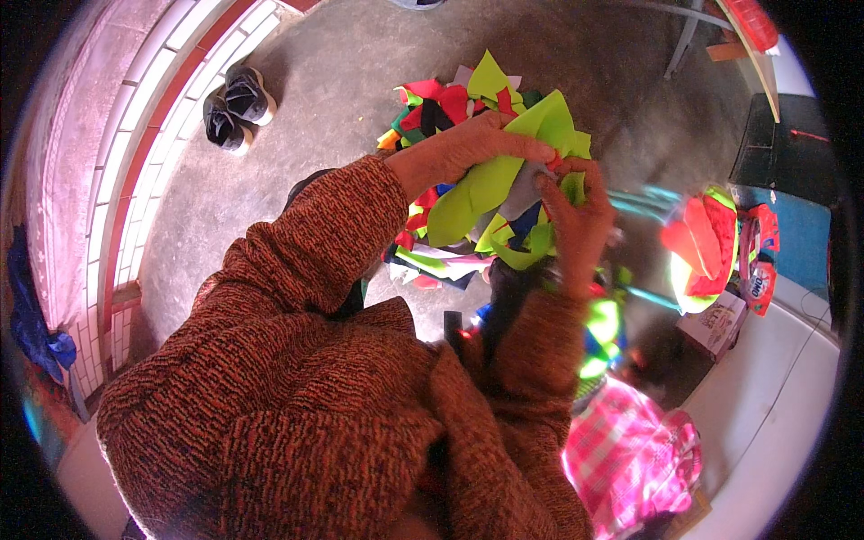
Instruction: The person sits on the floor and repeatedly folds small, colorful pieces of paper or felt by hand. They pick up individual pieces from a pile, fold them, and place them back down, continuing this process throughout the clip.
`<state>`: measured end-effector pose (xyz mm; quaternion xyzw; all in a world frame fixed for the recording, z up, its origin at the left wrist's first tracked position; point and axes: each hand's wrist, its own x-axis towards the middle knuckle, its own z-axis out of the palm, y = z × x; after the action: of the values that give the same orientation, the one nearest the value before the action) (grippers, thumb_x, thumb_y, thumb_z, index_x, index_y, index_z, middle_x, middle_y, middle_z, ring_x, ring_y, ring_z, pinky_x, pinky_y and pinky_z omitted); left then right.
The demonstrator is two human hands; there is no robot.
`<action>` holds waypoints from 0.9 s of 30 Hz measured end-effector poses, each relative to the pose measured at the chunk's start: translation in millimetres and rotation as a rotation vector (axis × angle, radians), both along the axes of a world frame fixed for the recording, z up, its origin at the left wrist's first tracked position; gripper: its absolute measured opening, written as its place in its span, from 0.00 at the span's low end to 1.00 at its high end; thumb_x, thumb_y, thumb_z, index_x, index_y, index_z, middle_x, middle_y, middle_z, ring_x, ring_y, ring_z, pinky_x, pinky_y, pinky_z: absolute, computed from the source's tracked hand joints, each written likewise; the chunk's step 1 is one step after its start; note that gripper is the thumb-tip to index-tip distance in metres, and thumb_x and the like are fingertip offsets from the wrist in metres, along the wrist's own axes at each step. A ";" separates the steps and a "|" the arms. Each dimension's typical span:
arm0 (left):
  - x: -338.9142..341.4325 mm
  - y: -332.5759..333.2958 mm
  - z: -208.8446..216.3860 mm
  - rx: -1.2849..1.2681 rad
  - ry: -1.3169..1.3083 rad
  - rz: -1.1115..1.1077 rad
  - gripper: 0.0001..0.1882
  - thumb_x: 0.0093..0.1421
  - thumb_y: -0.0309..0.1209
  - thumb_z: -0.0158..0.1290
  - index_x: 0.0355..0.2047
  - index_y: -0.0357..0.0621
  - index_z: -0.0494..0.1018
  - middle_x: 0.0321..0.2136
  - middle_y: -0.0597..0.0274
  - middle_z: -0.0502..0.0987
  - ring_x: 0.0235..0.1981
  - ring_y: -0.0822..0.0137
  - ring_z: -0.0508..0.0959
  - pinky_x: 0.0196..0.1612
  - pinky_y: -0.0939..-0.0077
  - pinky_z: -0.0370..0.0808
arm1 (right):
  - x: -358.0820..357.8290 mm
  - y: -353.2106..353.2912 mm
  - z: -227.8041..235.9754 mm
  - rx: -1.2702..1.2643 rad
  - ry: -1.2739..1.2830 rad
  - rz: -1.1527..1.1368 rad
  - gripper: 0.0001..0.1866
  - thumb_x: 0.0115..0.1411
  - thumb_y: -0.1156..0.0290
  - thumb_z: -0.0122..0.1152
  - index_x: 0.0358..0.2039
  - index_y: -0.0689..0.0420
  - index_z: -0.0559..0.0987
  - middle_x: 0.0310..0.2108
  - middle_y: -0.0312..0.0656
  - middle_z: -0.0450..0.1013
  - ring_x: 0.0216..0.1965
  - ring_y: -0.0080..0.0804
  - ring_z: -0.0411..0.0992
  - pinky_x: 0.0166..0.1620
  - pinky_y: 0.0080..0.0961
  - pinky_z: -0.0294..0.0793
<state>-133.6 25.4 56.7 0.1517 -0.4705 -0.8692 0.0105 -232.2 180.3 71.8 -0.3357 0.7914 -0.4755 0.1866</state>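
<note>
In front of me my left hand (454, 155) grips a long lime-green fabric scrap (472, 202), its thumb lying across the cloth. My right hand (580, 216) is closed at the right edge of the same scrap, its fingers bent and the tips close to the left thumb. A small red bit (553, 163) shows between the two hands. Grey cloth (524, 191) hangs just below it; whether it is joined to the green scrap I cannot tell. Beneath both hands lies a heap of fabric scraps (436, 112) in red, black, green, blue and white.
Black shoes (238, 103) stand on the concrete floor (333, 81) by the tiled wall at left. To the right are a red and lime cloth bundle (700, 247), a carton (717, 326) and a white surface (765, 396). Pink checked cloth (630, 454) lies at lower right.
</note>
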 end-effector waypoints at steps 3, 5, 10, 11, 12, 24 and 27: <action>-1.4 1.0 -4.1 -0.101 -0.029 -0.005 0.20 0.50 0.41 0.58 0.37 0.38 0.75 0.29 0.63 0.77 0.24 0.74 0.76 0.27 0.80 0.73 | 3.5 -2.4 2.5 -0.002 -0.063 0.014 0.14 0.47 0.75 0.65 0.36 0.54 0.74 0.30 0.35 0.72 0.31 0.23 0.68 0.36 0.20 0.68; -4.2 1.4 -9.3 -0.101 -0.056 0.015 0.20 0.50 0.40 0.58 0.37 0.38 0.76 0.28 0.63 0.77 0.24 0.74 0.75 0.26 0.80 0.72 | 4.6 -6.3 -1.3 -0.083 0.030 0.020 0.14 0.49 0.77 0.64 0.36 0.55 0.73 0.27 0.30 0.70 0.29 0.16 0.65 0.32 0.14 0.66; -2.0 0.6 -4.9 0.006 -0.032 0.051 0.19 0.49 0.39 0.58 0.37 0.38 0.76 0.27 0.64 0.77 0.23 0.74 0.75 0.26 0.79 0.72 | 2.4 -3.7 -1.6 0.012 -0.029 0.004 0.15 0.46 0.72 0.66 0.36 0.54 0.74 0.32 0.40 0.73 0.34 0.27 0.70 0.38 0.25 0.69; -2.0 0.9 -5.6 -0.043 -0.021 0.055 0.19 0.49 0.38 0.58 0.37 0.38 0.76 0.27 0.64 0.77 0.23 0.74 0.75 0.26 0.79 0.72 | 1.5 -2.9 -3.5 0.013 -0.064 0.001 0.15 0.46 0.72 0.67 0.35 0.54 0.74 0.33 0.40 0.72 0.33 0.27 0.70 0.38 0.25 0.69; -1.9 1.0 -5.8 -0.092 -0.009 0.060 0.18 0.49 0.38 0.58 0.37 0.39 0.76 0.27 0.64 0.77 0.23 0.74 0.75 0.26 0.79 0.72 | -0.1 -1.5 -5.5 0.029 -0.051 0.005 0.15 0.46 0.72 0.67 0.35 0.54 0.74 0.32 0.40 0.72 0.32 0.26 0.70 0.36 0.25 0.69; -4.9 -3.0 -4.9 0.161 -0.127 0.204 0.17 0.55 0.39 0.53 0.42 0.43 0.72 0.30 0.66 0.76 0.26 0.73 0.75 0.28 0.78 0.73 | 5.1 -3.0 3.6 0.035 0.107 -0.018 0.12 0.46 0.71 0.69 0.26 0.58 0.73 0.36 0.44 0.72 0.33 0.31 0.71 0.36 0.27 0.70; -3.7 -6.0 -7.5 0.122 -0.045 0.284 0.18 0.55 0.41 0.53 0.41 0.44 0.72 0.27 0.65 0.76 0.23 0.73 0.75 0.24 0.77 0.73 | 3.4 -7.0 3.8 -0.257 0.357 0.049 0.10 0.47 0.73 0.67 0.25 0.57 0.72 0.38 0.45 0.73 0.40 0.35 0.70 0.44 0.32 0.68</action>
<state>-137.3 19.4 49.2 0.2367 -0.3906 -0.8823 0.1136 -228.8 173.3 75.6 -0.4548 0.7365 -0.5005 0.0108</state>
